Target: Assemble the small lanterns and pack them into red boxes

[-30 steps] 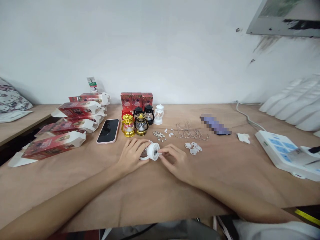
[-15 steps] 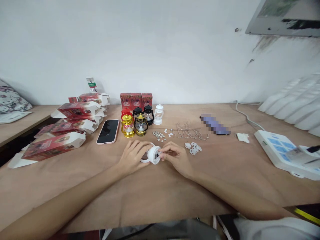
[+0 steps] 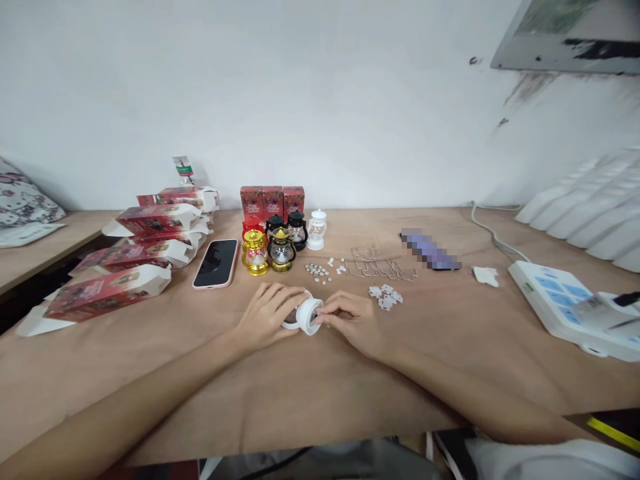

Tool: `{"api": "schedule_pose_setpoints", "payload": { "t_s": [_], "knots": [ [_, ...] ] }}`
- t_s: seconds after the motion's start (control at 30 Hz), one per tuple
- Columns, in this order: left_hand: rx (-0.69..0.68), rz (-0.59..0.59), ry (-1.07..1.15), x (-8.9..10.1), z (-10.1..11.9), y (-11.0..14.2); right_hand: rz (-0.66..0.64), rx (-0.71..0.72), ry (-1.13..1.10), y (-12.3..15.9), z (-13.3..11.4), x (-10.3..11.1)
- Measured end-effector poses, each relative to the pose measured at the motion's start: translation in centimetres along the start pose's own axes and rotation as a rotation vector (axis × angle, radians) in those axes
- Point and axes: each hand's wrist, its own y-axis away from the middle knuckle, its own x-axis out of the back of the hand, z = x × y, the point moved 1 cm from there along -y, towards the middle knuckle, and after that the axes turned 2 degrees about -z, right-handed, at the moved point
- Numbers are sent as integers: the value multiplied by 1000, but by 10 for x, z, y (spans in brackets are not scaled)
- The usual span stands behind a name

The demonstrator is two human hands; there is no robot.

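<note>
A white miniature lantern [image 3: 309, 317] lies on its side, its round base turned to the right. My left hand [image 3: 267, 313] is wrapped round its body and covers most of it. At the open underside of the base, my right hand [image 3: 350, 320] has thumb and index finger pinched together; whatever they hold is too small to make out. Beyond the hands lie button cells [image 3: 317, 270], small white plastic pieces [image 3: 341, 269], bent metal wires [image 3: 383, 267] and flat white plastic covers [image 3: 386, 296]. Several finished-looking lanterns [image 3: 282, 250] in gold, black, red and white stand behind.
Opened red gift boxes [image 3: 110, 291] are heaped at the left, near a phone [image 3: 216, 264]. Three upright red boxes [image 3: 273, 201] stand against the wall. To the right are a blurred purple item [image 3: 430, 249], a crumpled white scrap [image 3: 485, 276] and a white power strip [image 3: 555, 300] with its cable.
The lantern's base has tilted slightly and shifted a little downward. My right fingertips have moved slightly left, closer into the base opening. My left hand keeps its hold.
</note>
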Motion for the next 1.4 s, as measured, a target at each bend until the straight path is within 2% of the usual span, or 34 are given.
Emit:
{"api": "schedule_pose_setpoints", "payload": {
  "t_s": [0.17,0.33,0.77,0.97,1.13,1.4],
  "knots": [
    [14,14,17,1,-1,-1,-79,91,84,-3,-6,5],
    [7,21,2,1,0,-1,-81,118,138,-3,-5,6],
    [-55,47,-41,1,1,-2,-26,121,113,-1,-3,1],
    [-90,83,-33,1,1,-2,52,92,214,0,-3,1],
    [-101,64,-50,0,1,-2,-55,78,153,0,1,-1],
    [-197,83,-51,4,2,-1,-55,146,172,1,-2,-5]
  ]
}}
